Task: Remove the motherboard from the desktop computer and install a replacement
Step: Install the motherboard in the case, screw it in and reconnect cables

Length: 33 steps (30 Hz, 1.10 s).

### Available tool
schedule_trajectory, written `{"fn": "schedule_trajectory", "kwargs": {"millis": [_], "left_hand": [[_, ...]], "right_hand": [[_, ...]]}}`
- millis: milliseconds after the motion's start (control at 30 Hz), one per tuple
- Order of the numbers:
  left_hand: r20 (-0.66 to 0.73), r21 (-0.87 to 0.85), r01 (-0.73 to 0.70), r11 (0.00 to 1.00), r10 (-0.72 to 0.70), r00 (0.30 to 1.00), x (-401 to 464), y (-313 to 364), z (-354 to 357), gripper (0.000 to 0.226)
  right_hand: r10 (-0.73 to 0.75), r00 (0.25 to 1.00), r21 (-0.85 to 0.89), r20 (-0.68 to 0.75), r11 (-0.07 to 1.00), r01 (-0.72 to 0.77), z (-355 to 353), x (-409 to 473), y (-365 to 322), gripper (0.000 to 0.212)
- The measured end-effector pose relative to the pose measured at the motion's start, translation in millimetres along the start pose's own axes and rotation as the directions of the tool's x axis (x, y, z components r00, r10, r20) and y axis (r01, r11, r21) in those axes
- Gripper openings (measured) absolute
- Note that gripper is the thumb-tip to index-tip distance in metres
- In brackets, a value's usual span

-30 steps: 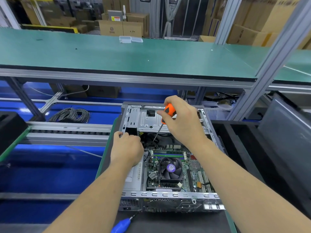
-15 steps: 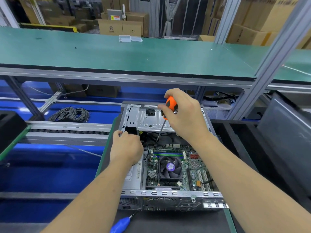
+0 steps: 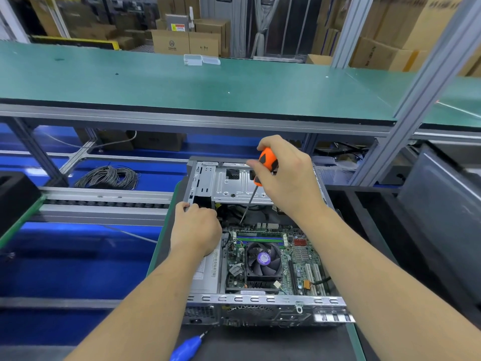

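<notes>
An open desktop computer case [image 3: 260,300] lies flat in front of me. Inside it sits the green motherboard [image 3: 299,261] with a black CPU fan [image 3: 263,259] in its middle. My right hand [image 3: 289,178] grips an orange-handled screwdriver [image 3: 265,162]; its thin shaft slants down to the board's far left corner. My left hand [image 3: 195,227] holds the case's left wall, fingers curled over the metal edge beside the silver power supply [image 3: 208,272].
A blue-handled screwdriver [image 3: 186,347] lies on the dark mat just before the case. A coil of grey cable [image 3: 109,177] rests on the blue shelf at left. A green bench top [image 3: 182,84] spans above, with a small clear box [image 3: 201,59] on it. An aluminium post [image 3: 406,100] stands at right.
My right hand has lifted the orange screwdriver slightly higher and further from me; the tip stays near the board's far edge. My left hand has kept its hold on the case wall.
</notes>
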<state>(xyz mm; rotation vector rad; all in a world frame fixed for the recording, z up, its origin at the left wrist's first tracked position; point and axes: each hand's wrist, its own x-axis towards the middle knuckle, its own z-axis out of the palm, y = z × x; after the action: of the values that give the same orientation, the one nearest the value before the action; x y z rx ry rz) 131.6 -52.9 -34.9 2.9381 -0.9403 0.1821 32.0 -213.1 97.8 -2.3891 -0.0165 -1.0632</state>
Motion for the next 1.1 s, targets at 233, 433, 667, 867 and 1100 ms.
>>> {"fn": "schedule_trajectory", "kwargs": {"millis": [233, 433, 667, 867, 1100], "left_hand": [[0.005, -0.022, -0.006, 1.0, 0.006, 1.0, 0, -1, -1, 0.028], [-0.04, -0.1, -0.039, 0.994, 0.035, 0.999, -3, 9, -8, 0.018], [0.065, -0.555, 0.078, 0.828, -0.051, 0.997, -9, 66, -19, 0.031], [0.138, -0.506, 0.194, 0.841, -0.142, 0.98, -5, 86, -13, 0.043], [0.115, -0.552, 0.306, 0.776, -0.292, 0.949, -2, 90, -6, 0.031]], "right_hand": [[0.003, 1.0, -0.016, -0.002, 1.0, -0.003, -2, 1, -3, 0.024], [-0.028, 0.998, -0.043, -0.062, 0.999, 0.025, -18, 9, -13, 0.025], [-0.039, 0.989, -0.07, -0.14, 0.997, 0.029, -54, 30, -26, 0.027], [-0.002, 0.977, -0.034, -0.213, 0.999, -0.005, -88, 49, -24, 0.027], [0.004, 0.958, -0.039, -0.285, 0.999, -0.016, -123, 54, -17, 0.025]]}}
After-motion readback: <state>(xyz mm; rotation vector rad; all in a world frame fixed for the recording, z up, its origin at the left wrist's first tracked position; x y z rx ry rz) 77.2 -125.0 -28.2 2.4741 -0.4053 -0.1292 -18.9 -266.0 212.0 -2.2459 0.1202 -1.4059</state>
